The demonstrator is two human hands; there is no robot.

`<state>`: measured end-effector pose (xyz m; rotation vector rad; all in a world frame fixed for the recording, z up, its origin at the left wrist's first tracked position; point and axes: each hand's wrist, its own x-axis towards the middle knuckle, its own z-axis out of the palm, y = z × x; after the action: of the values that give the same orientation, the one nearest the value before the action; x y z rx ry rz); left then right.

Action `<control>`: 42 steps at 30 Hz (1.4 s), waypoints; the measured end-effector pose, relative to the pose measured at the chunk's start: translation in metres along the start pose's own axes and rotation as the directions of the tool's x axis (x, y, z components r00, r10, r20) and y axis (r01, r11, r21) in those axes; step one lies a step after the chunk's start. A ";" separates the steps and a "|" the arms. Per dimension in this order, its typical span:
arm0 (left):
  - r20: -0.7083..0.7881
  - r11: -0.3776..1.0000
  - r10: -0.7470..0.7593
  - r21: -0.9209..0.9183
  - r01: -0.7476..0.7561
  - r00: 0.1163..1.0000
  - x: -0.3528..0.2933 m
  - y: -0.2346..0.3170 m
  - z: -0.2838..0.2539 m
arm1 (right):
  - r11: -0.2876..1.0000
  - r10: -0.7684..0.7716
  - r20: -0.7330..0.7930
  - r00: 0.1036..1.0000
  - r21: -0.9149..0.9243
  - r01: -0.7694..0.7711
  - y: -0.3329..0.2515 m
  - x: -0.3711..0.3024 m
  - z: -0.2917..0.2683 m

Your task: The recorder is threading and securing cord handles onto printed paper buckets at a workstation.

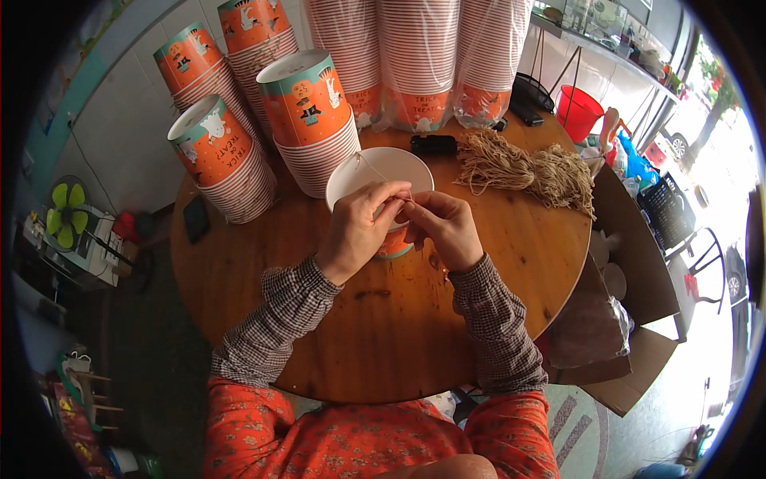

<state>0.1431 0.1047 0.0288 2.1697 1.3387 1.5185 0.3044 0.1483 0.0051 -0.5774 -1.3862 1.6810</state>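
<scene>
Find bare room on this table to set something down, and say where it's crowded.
Bare wood lies between the checked sleeves, this side of the open bucket; more lies right of the right sleeve, this side of the twine bundle. Stacked buckets crowd the far side.

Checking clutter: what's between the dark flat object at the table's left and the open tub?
Two stacks of orange tubs: the left stack, then the right stack, beside the open tub. Head view.

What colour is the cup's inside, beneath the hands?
The cup is white inside; head view.

Hands (359, 227) (452, 230) v. close tog., fingertips (407, 188) pinched, f'arms (275, 319) angled in
</scene>
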 end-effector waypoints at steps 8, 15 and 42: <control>-0.086 0.959 -0.151 -0.253 0.125 0.985 -0.004 0.002 0.004 | 0.996 -0.086 -0.069 0.994 0.020 0.088 0.009 0.001 0.001; 0.061 0.927 -0.201 -0.311 0.210 0.978 -0.003 -0.008 -0.004 | 0.992 -0.075 -0.074 0.994 0.101 0.082 0.012 0.000 0.007; 0.206 0.925 -0.310 -0.160 0.344 0.928 0.003 -0.002 -0.016 | 0.993 -0.084 -0.106 0.991 -0.086 0.075 0.009 -0.002 0.010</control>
<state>0.1287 0.1027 0.0370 1.8047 1.3506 1.2389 0.2948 0.1407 -0.0008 -0.6433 -1.3858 1.5122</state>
